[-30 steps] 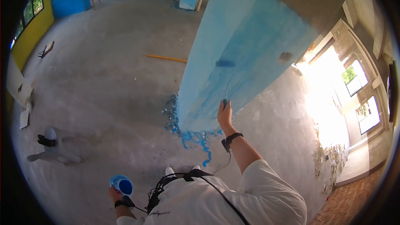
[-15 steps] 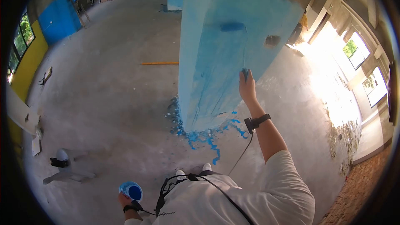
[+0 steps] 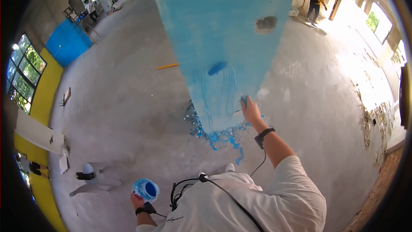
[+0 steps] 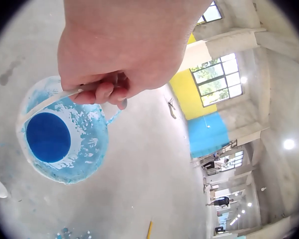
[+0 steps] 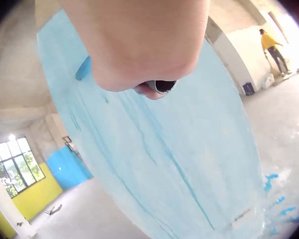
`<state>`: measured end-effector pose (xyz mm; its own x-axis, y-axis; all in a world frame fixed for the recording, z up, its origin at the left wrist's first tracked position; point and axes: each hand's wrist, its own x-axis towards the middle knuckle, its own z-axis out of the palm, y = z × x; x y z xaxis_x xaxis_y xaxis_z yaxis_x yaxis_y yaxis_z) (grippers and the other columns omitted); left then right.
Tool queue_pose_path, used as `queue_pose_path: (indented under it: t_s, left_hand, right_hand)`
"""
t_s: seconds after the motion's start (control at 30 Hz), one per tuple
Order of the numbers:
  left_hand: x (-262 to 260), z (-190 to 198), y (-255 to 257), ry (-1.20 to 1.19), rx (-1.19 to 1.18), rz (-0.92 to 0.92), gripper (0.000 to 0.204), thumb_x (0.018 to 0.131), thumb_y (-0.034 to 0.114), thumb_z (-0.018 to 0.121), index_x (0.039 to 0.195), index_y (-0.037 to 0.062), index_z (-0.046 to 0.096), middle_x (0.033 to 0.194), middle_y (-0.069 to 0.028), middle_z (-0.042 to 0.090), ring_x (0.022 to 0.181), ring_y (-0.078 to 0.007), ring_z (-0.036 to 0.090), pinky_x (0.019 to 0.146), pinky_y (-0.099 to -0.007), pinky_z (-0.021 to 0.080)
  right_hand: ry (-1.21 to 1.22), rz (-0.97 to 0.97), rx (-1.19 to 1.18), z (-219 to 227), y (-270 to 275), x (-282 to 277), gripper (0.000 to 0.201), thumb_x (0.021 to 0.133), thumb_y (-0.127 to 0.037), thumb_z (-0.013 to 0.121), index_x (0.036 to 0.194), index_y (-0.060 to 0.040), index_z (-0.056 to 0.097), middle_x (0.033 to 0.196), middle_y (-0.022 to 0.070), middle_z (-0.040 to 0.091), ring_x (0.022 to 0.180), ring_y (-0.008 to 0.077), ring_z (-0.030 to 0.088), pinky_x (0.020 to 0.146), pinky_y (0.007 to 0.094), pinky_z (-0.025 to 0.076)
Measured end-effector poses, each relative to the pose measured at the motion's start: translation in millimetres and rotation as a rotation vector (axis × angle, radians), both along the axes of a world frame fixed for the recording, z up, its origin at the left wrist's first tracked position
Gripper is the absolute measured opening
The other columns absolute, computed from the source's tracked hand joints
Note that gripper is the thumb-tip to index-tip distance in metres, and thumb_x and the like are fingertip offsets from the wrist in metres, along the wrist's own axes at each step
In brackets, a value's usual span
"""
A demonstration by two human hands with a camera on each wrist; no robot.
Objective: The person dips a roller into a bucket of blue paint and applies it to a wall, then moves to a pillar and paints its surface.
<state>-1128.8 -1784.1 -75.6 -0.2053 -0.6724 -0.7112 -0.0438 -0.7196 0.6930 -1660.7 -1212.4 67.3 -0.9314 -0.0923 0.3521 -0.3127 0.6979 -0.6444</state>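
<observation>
My right hand (image 3: 252,111) grips the handle of a paint roller, whose blue roller head (image 3: 217,68) lies against the light blue pillar (image 3: 223,17). In the right wrist view the fingers of my right hand (image 5: 139,55) curl round the hollow handle end (image 5: 164,86), and the roller head (image 5: 83,68) is partly hidden behind the hand. Wet streaks run down the pillar (image 5: 199,129) below it. Low at my left side, my left hand (image 3: 137,200) holds a paint-smeared bucket (image 3: 139,185) by its handle; dark blue paint (image 4: 48,137) shows inside, under my left hand (image 4: 119,50).
Blue paint splashes (image 3: 214,137) cover the floor round the pillar's foot. A yellow stick (image 3: 167,66) lies behind it, left. A grey object (image 3: 92,180) stands on the floor at left. A person in yellow (image 3: 315,0) is at the back right; others are farther back left.
The roller has gone up the pillar, then down to a lower spot, with my right hand lower too. The view has shifted, bringing the person in yellow into sight. My left hand keeps the bucket.
</observation>
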Motion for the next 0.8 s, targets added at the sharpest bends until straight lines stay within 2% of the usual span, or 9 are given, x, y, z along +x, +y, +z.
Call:
queue_pose_path:
  t_s: [0.13,0.2,0.27,0.33,0.43,0.57,0.67,0.73,0.8]
  left_hand:
    - [-22.3,13.2,12.5,-0.019,-0.048,0.018,0.020,0.089,0.022,0.054,0.071,0.0186,0.047,0.056,0.0075,0.040,0.047,-0.0068,0.036,0.046,-0.0240,0.030]
    - [-27.0,13.1,10.0,0.000,-0.086,-0.015,0.021,0.089,0.022,0.055,0.070,0.0188,0.047,0.056,0.0076,0.040,0.047,-0.0068,0.036,0.047,-0.0238,0.030]
    - [-22.6,17.3,12.2,0.016,-0.125,-0.042,0.022,0.089,0.022,0.056,0.069,0.0190,0.046,0.056,0.0078,0.040,0.048,-0.0067,0.036,0.048,-0.0235,0.031]
    - [-37.7,27.6,15.6,-0.017,-0.149,-0.059,0.024,0.089,0.022,0.056,0.068,0.0189,0.046,0.057,0.0076,0.041,0.049,-0.0068,0.036,0.049,-0.0234,0.031]
    - [-61.3,54.2,38.3,-0.026,-0.167,-0.053,0.025,0.089,0.021,0.057,0.067,0.0189,0.044,0.057,0.0072,0.040,0.048,-0.0071,0.036,0.049,-0.0246,0.030]
    - [-83.7,68.8,51.3,-0.023,-0.190,-0.116,0.025,0.089,0.021,0.057,0.068,0.0188,0.044,0.058,0.0067,0.040,0.049,-0.0078,0.036,0.050,-0.0251,0.030]
    - [-97.3,75.2,57.1,0.002,-0.191,-0.164,0.020,0.088,0.020,0.059,0.073,0.0179,0.046,0.059,0.0063,0.039,0.050,-0.0078,0.036,0.051,-0.0247,0.031]
    - [-120.1,96.4,76.7,0.041,-0.204,-0.231,0.011,0.087,0.020,0.060,0.081,0.0159,0.052,0.060,0.0060,0.039,0.051,-0.0075,0.036,0.051,-0.0247,0.031]
    - [-135.1,101.6,84.6,0.095,-0.210,-0.238,0.008,0.087,0.019,0.060,0.084,0.0145,0.054,0.061,0.0057,0.039,0.052,-0.0073,0.036,0.051,-0.0246,0.031]
  right_hand:
    - [0.088,-0.021,-0.173,104.7,11.6,-27.1,0.026,0.093,-0.025,0.054,0.098,-0.0013,0.046,0.069,0.0281,0.059,0.068,0.0499,0.056,0.056,0.0531,0.043]
    - [0.070,-0.018,-0.211,131.9,12.2,-36.8,0.025,0.093,-0.024,0.054,0.098,-0.0009,0.045,0.068,0.0279,0.058,0.067,0.0493,0.056,0.055,0.0521,0.043]
    - [0.009,-0.038,-0.168,140.4,9.1,-38.0,0.026,0.095,-0.025,0.051,0.103,-0.0005,0.047,0.077,0.0254,0.061,0.074,0.0453,0.059,0.061,0.0467,0.046]
    - [0.034,-0.036,-0.161,94.3,7.1,-44.0,0.028,0.095,-0.025,0.051,0.103,0.0018,0.045,0.081,0.0268,0.062,0.078,0.0473,0.058,0.065,0.0501,0.046]
    - [-0.066,-0.069,-0.183,6.7,16.1,-31.8,0.031,0.093,-0.027,0.054,0.105,0.0004,0.044,0.076,0.0283,0.061,0.072,0.0489,0.058,0.061,0.0542,0.045]
    - [-0.265,-0.063,-0.144,-55.0,39.4,-15.0,0.032,0.093,-0.028,0.053,0.106,0.0001,0.045,0.080,0.0298,0.061,0.076,0.0497,0.058,0.064,0.0546,0.045]
    - [-0.216,-0.057,-0.144,-50.1,49.1,-5.0,0.034,0.093,-0.030,0.053,0.107,0.0003,0.045,0.083,0.0300,0.061,0.080,0.0494,0.058,0.066,0.0542,0.045]
    - [-0.229,0.014,-0.163,-41.2,57.0,-0.1,0.037,0.092,-0.032,0.053,0.108,0.0011,0.046,0.085,0.0297,0.062,0.082,0.0488,0.058,0.068,0.0530,0.045]
    - [-0.261,-0.015,-0.152,-30.1,58.8,12.0,0.035,0.092,-0.030,0.053,0.107,0.0027,0.050,0.091,0.0270,0.063,0.088,0.0447,0.060,0.073,0.0477,0.046]
